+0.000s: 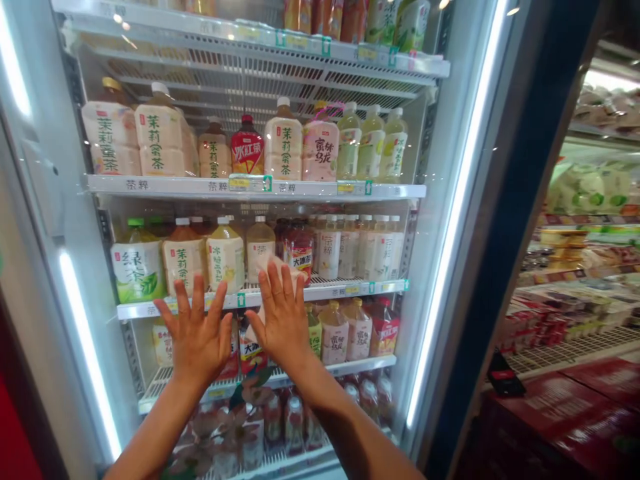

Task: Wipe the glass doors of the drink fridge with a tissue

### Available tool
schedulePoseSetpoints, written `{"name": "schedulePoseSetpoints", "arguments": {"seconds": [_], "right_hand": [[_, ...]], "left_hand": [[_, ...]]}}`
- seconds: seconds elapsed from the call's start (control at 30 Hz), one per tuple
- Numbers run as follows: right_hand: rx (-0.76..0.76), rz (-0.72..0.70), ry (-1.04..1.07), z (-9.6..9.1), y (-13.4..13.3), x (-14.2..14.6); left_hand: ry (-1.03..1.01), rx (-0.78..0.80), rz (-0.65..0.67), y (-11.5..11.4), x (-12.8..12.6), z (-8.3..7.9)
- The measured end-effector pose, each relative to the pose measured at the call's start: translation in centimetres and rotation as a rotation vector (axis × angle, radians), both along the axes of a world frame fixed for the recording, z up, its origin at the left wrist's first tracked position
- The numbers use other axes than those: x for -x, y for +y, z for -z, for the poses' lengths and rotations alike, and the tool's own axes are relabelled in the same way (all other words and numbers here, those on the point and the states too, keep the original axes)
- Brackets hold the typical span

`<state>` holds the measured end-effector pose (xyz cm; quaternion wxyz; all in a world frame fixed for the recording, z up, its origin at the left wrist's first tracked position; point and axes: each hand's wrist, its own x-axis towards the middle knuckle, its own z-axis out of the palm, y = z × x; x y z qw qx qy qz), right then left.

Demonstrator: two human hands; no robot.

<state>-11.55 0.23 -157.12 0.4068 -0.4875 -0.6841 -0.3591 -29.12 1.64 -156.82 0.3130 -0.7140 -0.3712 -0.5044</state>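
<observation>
My left hand [200, 340] is raised with fingers spread, palm toward the glass door of a lit drinks fridge; nothing shows in it. Beside it on the right, my right hand [286, 323] lies flat, fingers stretched, over a thin pale cloth [264, 261] that looks like a wipe or tissue. Only the cloth's edges show past the fingers and near the thumb; the palm hides the rest. Behind the hands, bottles line the shelves, among them a green-labelled tea bottle [137, 267] and a dark red bottle [299, 253].
The white middle shelf [320, 293] runs behind my fingertips. Above it stand large tea bottles [160, 137] and a red bottle [247, 150]. A bright light strip [457, 220] and a dark frame [515, 220] edge the fridge. Open shelving [575, 273] with packaged goods is at right.
</observation>
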Motion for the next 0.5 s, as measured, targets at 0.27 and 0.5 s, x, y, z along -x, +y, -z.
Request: {"name": "schedulePoseSetpoints", "arguments": {"seconds": [0.27, 0.5], "right_hand": [[0.016, 0.047, 0.007, 7.4, -1.0, -4.5], [-0.053, 0.108, 0.11, 0.0, -0.8, -7.9]], "left_hand": [[0.128, -0.059, 0.157, -0.9, -7.1, -0.9], [0.116, -0.077, 0.186, -1.4, -11.1, -2.0]]}}
